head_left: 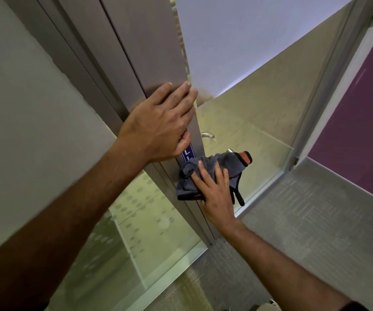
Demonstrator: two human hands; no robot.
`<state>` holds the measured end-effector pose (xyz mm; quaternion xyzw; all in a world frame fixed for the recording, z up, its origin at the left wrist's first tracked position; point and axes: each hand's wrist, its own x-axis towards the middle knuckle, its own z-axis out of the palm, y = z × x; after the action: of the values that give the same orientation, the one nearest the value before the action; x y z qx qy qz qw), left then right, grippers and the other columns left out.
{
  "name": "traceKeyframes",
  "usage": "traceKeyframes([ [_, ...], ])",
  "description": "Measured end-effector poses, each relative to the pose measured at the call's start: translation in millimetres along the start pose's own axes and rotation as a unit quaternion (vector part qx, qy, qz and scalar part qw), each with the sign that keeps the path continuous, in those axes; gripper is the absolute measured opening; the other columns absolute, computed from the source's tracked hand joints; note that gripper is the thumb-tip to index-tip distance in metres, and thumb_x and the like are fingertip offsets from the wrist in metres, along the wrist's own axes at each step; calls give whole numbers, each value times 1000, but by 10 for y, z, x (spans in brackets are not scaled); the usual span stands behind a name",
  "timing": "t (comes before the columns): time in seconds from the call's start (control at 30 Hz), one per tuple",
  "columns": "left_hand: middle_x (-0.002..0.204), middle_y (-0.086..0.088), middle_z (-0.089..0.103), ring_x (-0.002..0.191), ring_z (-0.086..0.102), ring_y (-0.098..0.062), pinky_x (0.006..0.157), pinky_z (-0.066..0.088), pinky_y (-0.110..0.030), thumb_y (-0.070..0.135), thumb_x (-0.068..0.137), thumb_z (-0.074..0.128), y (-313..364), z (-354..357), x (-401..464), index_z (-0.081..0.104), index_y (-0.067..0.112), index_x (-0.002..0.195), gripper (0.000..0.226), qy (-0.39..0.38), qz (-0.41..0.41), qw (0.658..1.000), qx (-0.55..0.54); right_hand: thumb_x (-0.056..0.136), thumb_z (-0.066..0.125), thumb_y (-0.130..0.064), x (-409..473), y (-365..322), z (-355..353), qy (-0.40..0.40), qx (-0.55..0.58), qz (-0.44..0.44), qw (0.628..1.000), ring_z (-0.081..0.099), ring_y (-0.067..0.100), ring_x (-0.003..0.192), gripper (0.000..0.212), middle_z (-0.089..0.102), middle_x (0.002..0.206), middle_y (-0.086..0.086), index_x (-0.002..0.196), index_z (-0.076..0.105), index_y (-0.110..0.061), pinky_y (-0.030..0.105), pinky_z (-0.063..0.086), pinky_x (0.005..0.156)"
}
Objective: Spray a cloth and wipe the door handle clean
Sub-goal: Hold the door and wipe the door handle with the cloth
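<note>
Wiping step underway. Left hand (158, 124) flat, open, bracing door edge (163, 52). Right hand (214, 194) presses grey cloth (205, 173) over handle, 5 o'clock of left. Handle hidden. Next: likely rub along handle.

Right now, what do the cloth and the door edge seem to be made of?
The cloth, held by the right hand, looks like soft grey microfibre: fuzzy, crumpled pile with a dark hem. The door edge under the left hand looks like brushed metal, possibly aluminium: a smooth matte grey sheen.

Soft grey cloth (214, 169); brushed matt metal door edge (158, 52); frosted glass (149, 212).
</note>
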<state>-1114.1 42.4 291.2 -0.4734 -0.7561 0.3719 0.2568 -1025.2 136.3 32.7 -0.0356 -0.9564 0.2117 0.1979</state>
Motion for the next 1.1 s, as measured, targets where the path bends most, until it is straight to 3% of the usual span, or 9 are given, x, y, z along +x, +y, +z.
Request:
traceKeyframes([
  [0.2, 166, -18, 25, 154, 23, -34, 123, 19, -48, 49, 98, 13, -5, -27, -10, 36, 6, 153, 73, -1, -2, 1000, 5, 74, 76, -15, 102, 453, -194, -81, -106, -247, 960, 31, 42, 146, 58, 46, 156, -4, 130, 64, -28, 58, 10, 119],
  [0.3, 166, -18, 25, 154, 23, -33, 123, 18, -48, 49, 97, 12, -15, -35, -16, 37, 6, 153, 74, 2, -3, 1000, 5, 84, 68, -23, 175, 541, -299, -123, -123, -304, 937, 27, 36, 150, 40, 47, 154, -7, 123, 67, -29, 56, 8, 123],
  [0.37, 166, -17, 24, 154, 22, -33, 123, 17, -47, 48, 97, 11, -16, -32, -24, 36, 7, 153, 74, 1, -3, 1000, 0, 85, 63, -25, 185, 589, -327, -140, -139, -331, 923, 25, 33, 151, 36, 49, 152, -9, 120, 68, -31, 55, 7, 124],
  [0.53, 166, -18, 24, 154, 22, -34, 123, 18, -47, 49, 97, 8, 1, -14, -29, 36, 7, 153, 76, -1, 1, 1000, 7, 67, 83, -16, 117, 997, -499, -158, -153, -388, 895, 30, 27, 147, 47, 60, 141, -8, 111, 71, -29, 56, 15, 118],
  [0.7, 166, -18, 25, 154, 23, -34, 123, 19, -47, 48, 98, 11, -12, -19, -10, 38, 6, 152, 74, 2, 0, 1000, 3, 74, 77, -6, 120, 1652, -707, -69, -61, -251, 963, 37, 32, 144, 43, 68, 132, -1, 115, 74, -18, 58, 28, 118],
  [0.8, 165, -18, 26, 154, 23, -34, 122, 20, -48, 48, 98, 12, -13, -31, -2, 39, 5, 152, 74, 0, -2, 1000, 1, 79, 51, 1, 110, 1708, -793, 5, 107, -109, 988, 43, 28, 143, 50, 59, 143, 4, 125, 69, -10, 46, 35, 117],
  [0.93, 166, -18, 25, 154, 22, -34, 123, 19, -48, 48, 98, 11, -4, -31, -1, 39, 6, 152, 74, -2, -4, 1000, -8, 70, 41, 7, 369, 1272, -839, 78, 343, 71, 933, 56, -4, 119, 57, 64, 125, 7, 120, 66, -5, 19, 44, 104],
  [1.0, 166, -18, 24, 154, 22, -34, 123, 19, -48, 49, 98, 9, -12, -32, -3, 38, 6, 152, 75, -4, -2, 1000, -9, 72, 41, 5, 544, 1117, -751, 73, 418, 114, 898, 60, 1, 113, 53, 65, 118, 7, 116, 66, -11, 17, 44, 99],
  [1.1, 166, -18, 24, 154, 23, -34, 123, 19, -49, 49, 98, 10, -7, -18, -11, 37, 6, 152, 75, -3, -1, 1000, -4, 73, 49, 1, 634, 1057, -556, 31, 439, 158, 884, 61, 9, 111, 41, 65, 116, 5, 106, 68, -13, 23, 46, 100],
])
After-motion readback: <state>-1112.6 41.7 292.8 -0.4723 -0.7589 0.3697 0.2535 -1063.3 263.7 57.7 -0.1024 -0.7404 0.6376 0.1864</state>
